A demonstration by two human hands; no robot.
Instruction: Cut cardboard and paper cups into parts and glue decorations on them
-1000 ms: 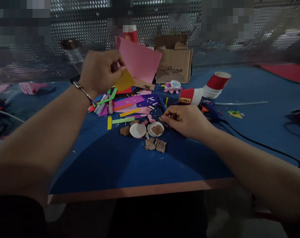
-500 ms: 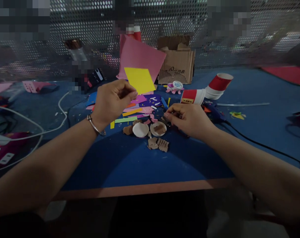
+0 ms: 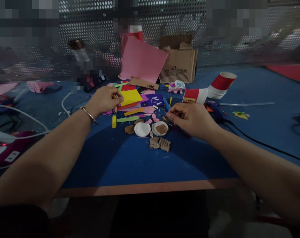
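Note:
My left hand is closed in a pinch on the left edge of a yellow paper square, which lies on a pile of coloured paper scraps on the blue table. My right hand rests on the table to the right of the pile, its fingers pinched on a small dark thing I cannot make out. Two small white discs, one with a brown scrap on it, sit between my hands. Torn corrugated cardboard pieces lie just in front of them.
A pink sheet leans at the back by a cardboard box. Red paper cups lie on their sides at the right. A blue glue gun with a black cord lies behind my right hand. White cables run on the left.
My left hand has come down from the air with the yellow square and laid it on the scrap pile. The pink sheet stays leaning at the back. My right hand has barely moved.

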